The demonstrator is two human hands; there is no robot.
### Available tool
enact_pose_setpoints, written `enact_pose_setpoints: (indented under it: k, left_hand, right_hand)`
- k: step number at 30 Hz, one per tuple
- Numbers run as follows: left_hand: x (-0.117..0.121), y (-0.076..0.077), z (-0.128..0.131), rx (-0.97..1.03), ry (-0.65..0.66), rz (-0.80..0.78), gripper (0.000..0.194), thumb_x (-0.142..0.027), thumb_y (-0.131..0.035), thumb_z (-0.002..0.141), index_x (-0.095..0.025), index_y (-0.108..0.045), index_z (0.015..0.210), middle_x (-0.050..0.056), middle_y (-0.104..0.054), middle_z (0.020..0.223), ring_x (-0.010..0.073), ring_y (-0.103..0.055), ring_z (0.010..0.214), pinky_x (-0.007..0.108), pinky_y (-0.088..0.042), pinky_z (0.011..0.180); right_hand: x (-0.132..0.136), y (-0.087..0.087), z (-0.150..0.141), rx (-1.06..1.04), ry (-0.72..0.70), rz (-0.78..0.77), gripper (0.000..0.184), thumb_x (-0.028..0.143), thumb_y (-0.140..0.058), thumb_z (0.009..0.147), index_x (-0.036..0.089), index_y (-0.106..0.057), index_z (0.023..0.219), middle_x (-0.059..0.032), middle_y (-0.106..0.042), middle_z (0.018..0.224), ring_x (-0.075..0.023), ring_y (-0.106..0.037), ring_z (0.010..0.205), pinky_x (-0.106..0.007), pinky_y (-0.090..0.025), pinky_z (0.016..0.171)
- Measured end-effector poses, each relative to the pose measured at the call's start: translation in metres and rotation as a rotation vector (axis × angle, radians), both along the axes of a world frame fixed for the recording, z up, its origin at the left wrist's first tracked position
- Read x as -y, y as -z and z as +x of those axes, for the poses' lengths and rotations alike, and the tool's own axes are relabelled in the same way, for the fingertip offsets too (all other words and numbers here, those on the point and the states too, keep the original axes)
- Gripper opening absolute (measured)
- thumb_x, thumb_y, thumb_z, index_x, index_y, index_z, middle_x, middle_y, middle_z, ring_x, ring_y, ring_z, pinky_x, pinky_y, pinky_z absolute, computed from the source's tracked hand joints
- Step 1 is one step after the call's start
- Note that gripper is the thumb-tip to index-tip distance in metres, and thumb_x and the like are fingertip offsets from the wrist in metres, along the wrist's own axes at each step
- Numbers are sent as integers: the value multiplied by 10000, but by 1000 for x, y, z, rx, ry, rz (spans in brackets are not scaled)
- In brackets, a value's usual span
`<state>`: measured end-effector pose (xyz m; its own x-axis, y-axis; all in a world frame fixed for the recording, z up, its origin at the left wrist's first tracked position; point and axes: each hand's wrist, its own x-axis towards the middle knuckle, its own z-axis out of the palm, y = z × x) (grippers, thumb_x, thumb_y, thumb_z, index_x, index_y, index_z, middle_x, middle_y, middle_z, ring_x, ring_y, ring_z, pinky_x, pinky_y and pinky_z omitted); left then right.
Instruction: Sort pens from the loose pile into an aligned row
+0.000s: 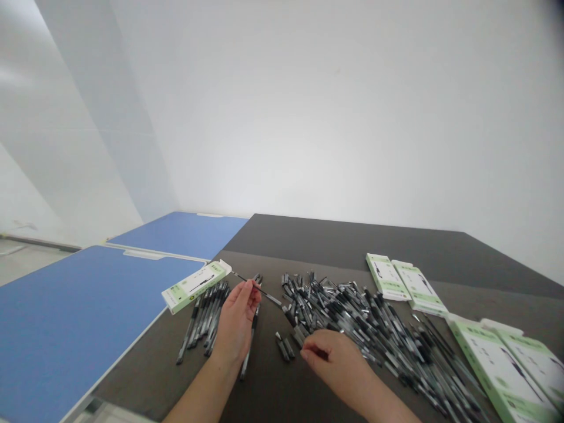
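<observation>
The left hand (235, 325) rises from a bent wrist, thumb and fingertips pinching a slim black pen (261, 289) near its middle, so the pen crosses above the dark tabletop (145, 382) without touching it. The right hand (332, 361) lies palm down and half closed, fingers curled at the edge of a heaped pile of black pens (335, 305), with no held pen visible. Just left of the left hand, more pens (202, 320) lie roughly side by side. Beyond and around stand green-and-white pen boxes (196, 286), with a blue table (79, 329) farther left.
</observation>
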<state>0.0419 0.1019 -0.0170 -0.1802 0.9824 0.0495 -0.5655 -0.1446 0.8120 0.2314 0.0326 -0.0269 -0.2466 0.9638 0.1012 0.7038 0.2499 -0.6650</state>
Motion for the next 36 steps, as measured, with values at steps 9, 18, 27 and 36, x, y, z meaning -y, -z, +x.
enact_pose_setpoints:
  k: [9,18,27,36]
  left_hand:
    - [3,3,2,-71,16,-14,187,-307,-692,697,-144,-636,771,-1,-608,763,80,-535,683,190,-445,670]
    - [3,2,1,-85,-18,-13,186,-309,-681,709,-148,-624,781,-6,-603,754,84,-530,684,193,-436,680]
    - [2,3,1,-142,-11,-1,213,-333,-686,687,-141,-634,761,5,-605,749,98,-534,672,213,-436,665]
    - [2,3,0,-212,-50,-7,230,-355,-690,672,-148,-637,759,-6,-604,722,92,-520,641,206,-415,641]
  right_hand:
    - [2,1,-2,94,-10,13,179,250,-498,812,226,-642,708,16,-634,713,-135,-575,713,-227,-333,631]
    - [0,5,0,115,3,18,185,251,-498,811,224,-632,686,18,-623,698,-134,-571,694,-230,-335,622]
    - [0,4,0,132,15,28,176,250,-505,812,227,-638,700,18,-632,709,-135,-578,701,-229,-338,628]
    - [1,1,0,185,30,61,174,236,-495,820,235,-637,720,23,-635,731,-129,-580,712,-227,-337,631]
